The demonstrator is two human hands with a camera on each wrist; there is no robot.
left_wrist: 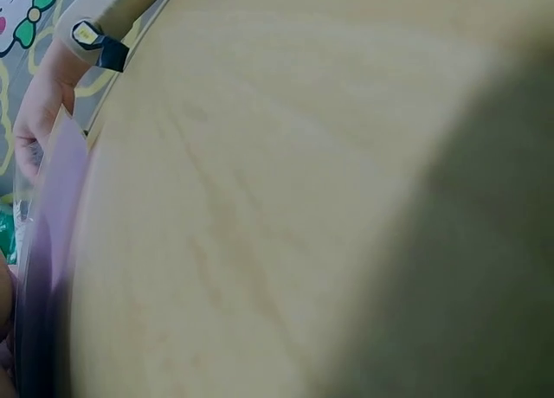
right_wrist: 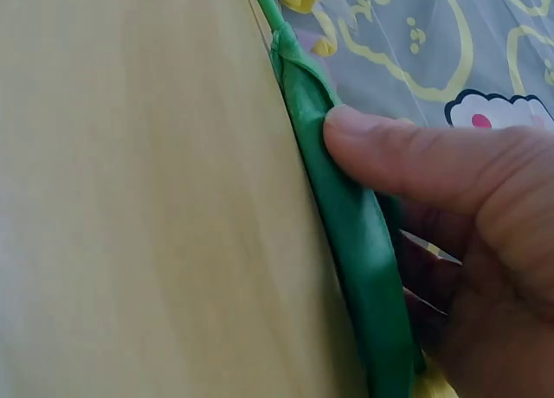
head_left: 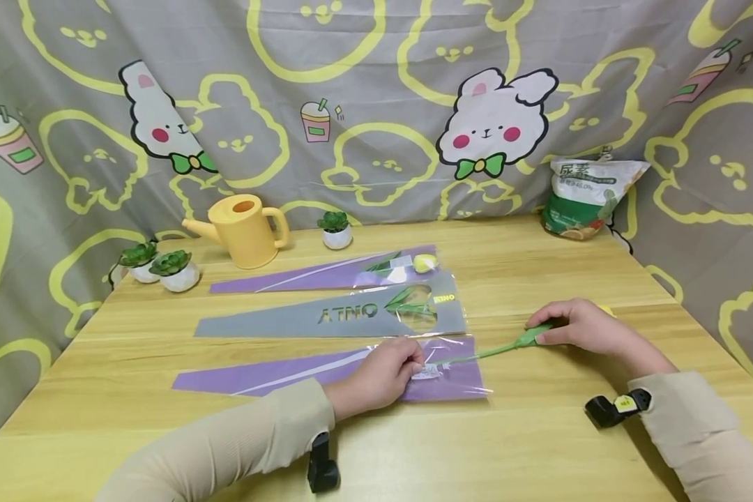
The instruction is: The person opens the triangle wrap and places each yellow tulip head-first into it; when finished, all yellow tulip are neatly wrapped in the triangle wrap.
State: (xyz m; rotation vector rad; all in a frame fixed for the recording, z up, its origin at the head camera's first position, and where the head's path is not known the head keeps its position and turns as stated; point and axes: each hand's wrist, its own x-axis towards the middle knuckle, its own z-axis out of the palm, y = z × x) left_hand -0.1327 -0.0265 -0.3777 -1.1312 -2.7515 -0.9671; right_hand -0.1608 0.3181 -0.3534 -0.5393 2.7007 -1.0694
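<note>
In the head view, my right hand (head_left: 580, 326) pinches the green leaves (head_left: 532, 337) of a single artificial tulip. Its thin stem (head_left: 489, 351) points left over the mouth of the nearest purple flower sleeve (head_left: 288, 369). A bit of yellow (head_left: 606, 310) shows behind that hand; the rest of the bloom is hidden. My left hand (head_left: 376, 376) pinches the sleeve beside a small white label (head_left: 425, 372). In the right wrist view, the thumb (right_wrist: 389, 147) lies against a folded leaf (right_wrist: 346, 216). The left wrist view shows mostly tabletop, with the purple sleeve (left_wrist: 59, 208) at its left edge.
Behind lie a grey sleeve (head_left: 276, 322) and another purple sleeve (head_left: 288, 277), each with a tulip inside. Farther back stand a yellow watering can (head_left: 245, 233), small potted succulents (head_left: 337, 236) and a green-and-white bag (head_left: 586, 199). A patterned curtain (head_left: 376, 84) borders the table.
</note>
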